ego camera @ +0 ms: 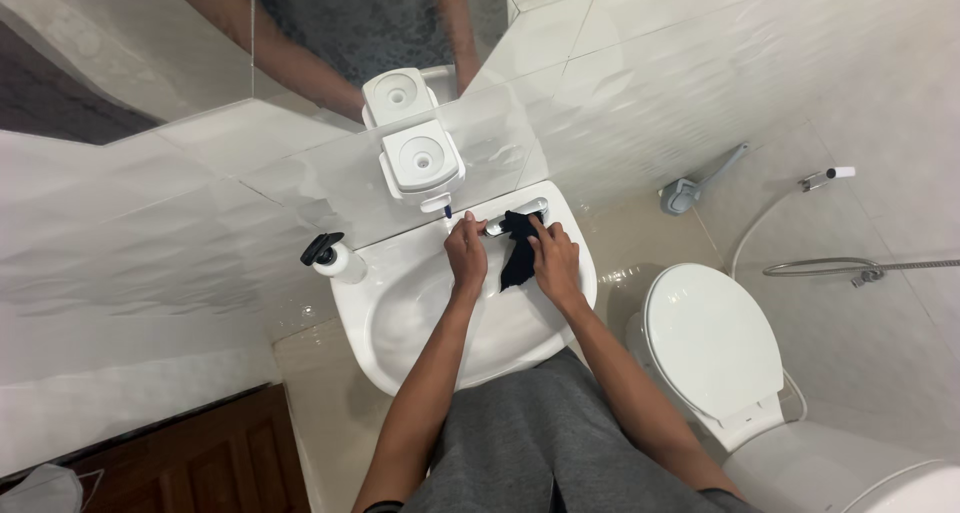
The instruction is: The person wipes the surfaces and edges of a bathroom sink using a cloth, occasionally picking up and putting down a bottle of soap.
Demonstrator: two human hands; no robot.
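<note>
A black cloth [519, 253] drapes over the tap [520, 213] at the far rim of the sink [400, 323]. It looks soft, limp, likely wet. Right hand [555, 263] presses it, fingers together; left hand [466, 253] pinches the tap's left end.

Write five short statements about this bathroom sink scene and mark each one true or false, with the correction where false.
1. Both hands, the left hand and the right hand, are over the white sink. True.
2. The cloth at the tap is white. False: it is black.
3. The toilet lid is raised. False: it is down.
4. A pump bottle with a black top stands on the sink's left corner. True.
5. The spray hose hangs left of the sink. False: it is on the wall to the right, beyond the toilet.
</note>
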